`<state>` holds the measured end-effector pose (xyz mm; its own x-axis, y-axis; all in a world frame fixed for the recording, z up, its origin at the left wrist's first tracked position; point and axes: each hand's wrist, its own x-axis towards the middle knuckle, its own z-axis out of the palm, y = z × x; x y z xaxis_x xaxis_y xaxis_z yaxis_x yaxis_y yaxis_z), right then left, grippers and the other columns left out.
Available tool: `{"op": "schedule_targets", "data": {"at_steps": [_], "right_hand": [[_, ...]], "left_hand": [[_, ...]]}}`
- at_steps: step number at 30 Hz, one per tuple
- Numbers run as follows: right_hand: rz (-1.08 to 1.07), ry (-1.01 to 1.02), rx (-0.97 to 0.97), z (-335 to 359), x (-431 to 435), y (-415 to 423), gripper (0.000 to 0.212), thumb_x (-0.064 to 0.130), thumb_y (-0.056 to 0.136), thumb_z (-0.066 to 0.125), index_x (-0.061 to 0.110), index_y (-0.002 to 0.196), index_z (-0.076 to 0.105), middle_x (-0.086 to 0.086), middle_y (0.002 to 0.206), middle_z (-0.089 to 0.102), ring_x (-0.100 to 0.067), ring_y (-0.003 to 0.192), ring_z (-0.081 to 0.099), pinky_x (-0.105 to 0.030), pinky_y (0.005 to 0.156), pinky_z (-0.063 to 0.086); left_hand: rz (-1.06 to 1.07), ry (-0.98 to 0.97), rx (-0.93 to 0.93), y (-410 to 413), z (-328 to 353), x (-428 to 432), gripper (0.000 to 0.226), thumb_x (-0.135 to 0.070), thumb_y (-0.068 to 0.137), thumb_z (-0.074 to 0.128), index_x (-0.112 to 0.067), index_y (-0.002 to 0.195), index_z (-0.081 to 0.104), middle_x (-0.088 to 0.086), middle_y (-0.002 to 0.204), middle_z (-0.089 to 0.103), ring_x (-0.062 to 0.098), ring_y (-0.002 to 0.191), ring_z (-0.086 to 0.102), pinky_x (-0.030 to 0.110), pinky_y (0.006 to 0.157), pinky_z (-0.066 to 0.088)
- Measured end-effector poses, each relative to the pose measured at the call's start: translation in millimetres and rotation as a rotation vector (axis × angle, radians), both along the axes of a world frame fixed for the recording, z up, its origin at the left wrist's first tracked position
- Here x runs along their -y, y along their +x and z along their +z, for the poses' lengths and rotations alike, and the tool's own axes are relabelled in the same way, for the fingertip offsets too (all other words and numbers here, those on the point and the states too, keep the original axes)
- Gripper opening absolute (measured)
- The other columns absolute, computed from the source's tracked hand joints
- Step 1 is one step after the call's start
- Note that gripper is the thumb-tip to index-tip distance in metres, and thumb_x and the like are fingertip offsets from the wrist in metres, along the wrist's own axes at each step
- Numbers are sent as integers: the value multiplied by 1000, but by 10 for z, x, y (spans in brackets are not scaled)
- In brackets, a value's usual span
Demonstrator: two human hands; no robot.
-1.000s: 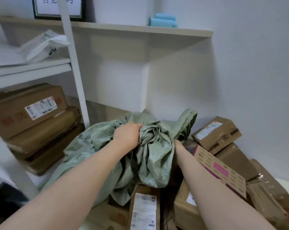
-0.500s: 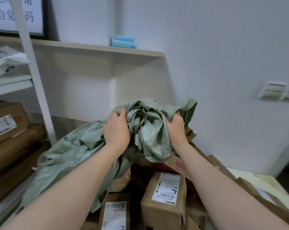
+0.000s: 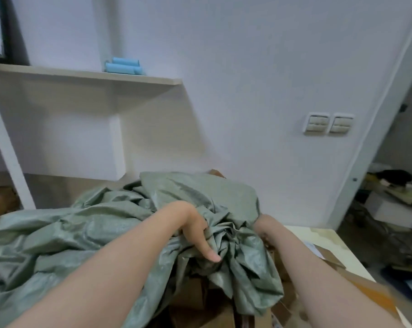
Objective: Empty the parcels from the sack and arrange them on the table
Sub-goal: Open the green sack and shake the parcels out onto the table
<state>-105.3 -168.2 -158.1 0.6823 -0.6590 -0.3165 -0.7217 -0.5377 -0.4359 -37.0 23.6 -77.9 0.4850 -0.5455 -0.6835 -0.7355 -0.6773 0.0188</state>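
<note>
The left grip [image 3: 195,229] clutched the crumpled grey-green woven sack [image 3: 82,237] over brown cardboard parcels [image 3: 190,294]; the right grip [image 3: 264,224], hidden in folds, was unclear.

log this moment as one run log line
step: handling sack | left hand: grips bunched sack folds | right hand: buried in folds, grip hidden | parcels: cardboard boxes under sack
</note>
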Motion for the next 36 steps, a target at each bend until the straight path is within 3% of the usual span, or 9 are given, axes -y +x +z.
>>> {"op": "schedule_targets", "data": {"at_steps": [4,8,14,17,21,24,28,32,36], "right_hand": [[-222,-143,155,248,116,107,47,18,89,55,8,134,44,-16,141,39,-36,129,39,-39,100,41],[178,-318,304,425,53,626,55,30,92,49,16,144,38,-9,149,37,-32,137,30,-39,110,29],[570,-337,143,266,-205,1425,75,55,89,52,35,152,18,-5,163,6,-32,149,4,-54,117,18],[778,-52,-72,67,-254,1525,73,50,91,58,36,152,21,-2,159,26,-24,144,29,-33,115,26],[732,110,46,-119,-242,1483,54,45,88,65,32,137,48,5,142,50,-19,131,46,-28,104,35],[703,103,56,-30,-110,1445,31,45,89,65,24,111,60,5,112,59,-14,107,54,-26,81,40],[486,89,147,53,-113,1539,50,66,89,49,16,83,58,2,84,58,-8,74,51,-25,65,37],[202,152,334,5,-229,1744,82,71,87,45,13,144,36,-9,148,42,-24,132,44,-37,105,36],[81,419,366,85,-340,1770,115,92,68,35,21,155,12,-6,158,26,-32,138,37,-48,106,42]], "left_hand": [[59,-67,-87,-138,-106,238,104,-87,75,35,-18,153,28,7,158,28,28,143,29,42,114,27],[137,-324,105,18,-110,275,56,-47,103,20,-30,156,10,19,155,31,35,137,37,44,111,31],[319,-569,687,695,-8,120,44,-46,99,40,-20,130,55,11,133,50,28,124,44,37,96,40],[381,-667,729,1227,-33,61,54,-50,94,48,-29,142,37,10,141,39,29,131,33,43,103,32],[512,-507,524,1802,-338,146,106,-78,77,50,-37,153,-11,7,163,-3,37,148,-6,68,110,0],[587,-408,284,1984,-760,227,128,-82,63,60,-41,146,-28,13,162,1,44,145,11,66,112,16],[561,-430,272,1935,-952,160,89,-63,74,67,-33,147,28,12,146,33,33,137,29,47,113,29],[663,-811,164,1844,-868,-28,49,-33,71,80,-31,117,63,6,125,58,26,115,58,35,105,43],[541,-1102,116,1627,-729,-151,11,-11,76,73,-19,80,67,4,87,73,20,83,67,26,75,52]]}}
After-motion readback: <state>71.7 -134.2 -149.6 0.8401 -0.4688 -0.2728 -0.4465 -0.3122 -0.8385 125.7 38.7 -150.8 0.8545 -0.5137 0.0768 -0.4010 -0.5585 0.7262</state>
